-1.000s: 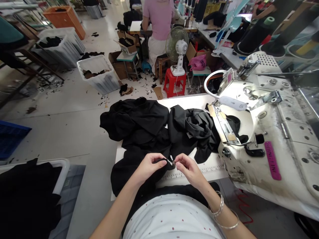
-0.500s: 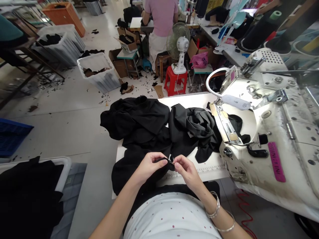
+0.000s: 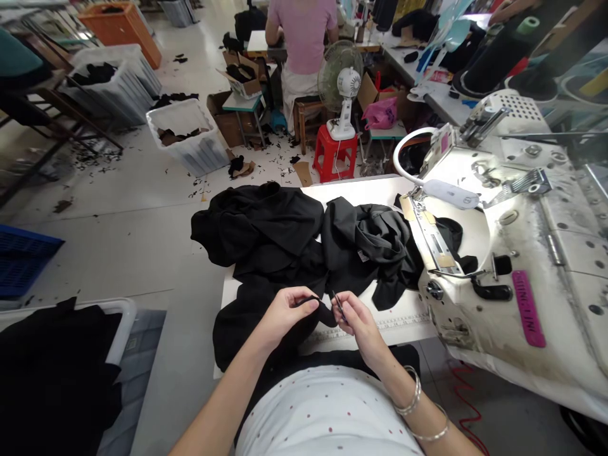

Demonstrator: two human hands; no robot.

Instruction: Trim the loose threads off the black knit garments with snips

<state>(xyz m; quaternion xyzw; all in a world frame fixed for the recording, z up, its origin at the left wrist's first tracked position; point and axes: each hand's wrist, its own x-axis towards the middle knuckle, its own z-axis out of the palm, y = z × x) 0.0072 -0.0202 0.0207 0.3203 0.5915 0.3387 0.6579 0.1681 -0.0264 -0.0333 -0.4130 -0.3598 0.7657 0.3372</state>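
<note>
My left hand pinches a fold of black fabric at the near edge of the white sewing table. My right hand is closed on a small thin dark tool, its tip pointing up just right of the left fingers. Heaped black garments lie across the table behind both hands. The white sewing machine stands to the right, with a lamp over its bed.
A white bin holding black cloth sits at my lower left, a blue crate further left. White tubs, a red stool with a fan, and a seated person in pink are beyond the table.
My hands have drawn slightly apart. The right hand has tilted so the small tool now points upward instead of meeting the left fingers.
</note>
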